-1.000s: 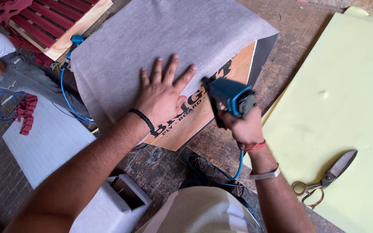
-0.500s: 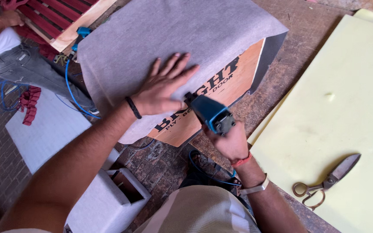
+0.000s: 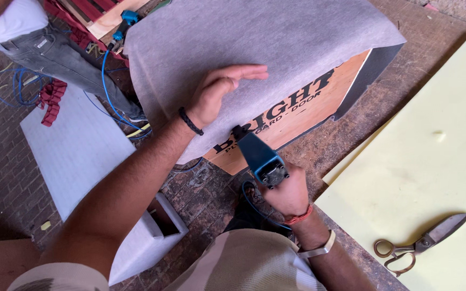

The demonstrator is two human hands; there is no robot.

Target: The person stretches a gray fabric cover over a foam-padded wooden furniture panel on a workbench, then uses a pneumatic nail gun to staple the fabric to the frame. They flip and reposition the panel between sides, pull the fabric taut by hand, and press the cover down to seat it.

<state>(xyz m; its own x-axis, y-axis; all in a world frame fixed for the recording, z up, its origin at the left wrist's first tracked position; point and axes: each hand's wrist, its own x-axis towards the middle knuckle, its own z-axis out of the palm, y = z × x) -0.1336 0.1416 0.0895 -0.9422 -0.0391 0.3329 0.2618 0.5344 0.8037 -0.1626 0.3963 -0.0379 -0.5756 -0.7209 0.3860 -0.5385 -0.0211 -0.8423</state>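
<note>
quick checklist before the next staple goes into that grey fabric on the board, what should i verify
1. Left hand pressing the grey fabric flat: ok.
2. Left fingers away from the nose of the blue staple gun: ok, they lie above it and apart.
3. Gun nose set on the fabric edge over the wooden board: ok, it meets the lower edge.
4. Right hand gripping the gun firmly: ok.
5. Blue hose free of snags: cannot tell, mostly hidden.
6. Scissors within reach: ok, on the yellow foam sheet.
</note>
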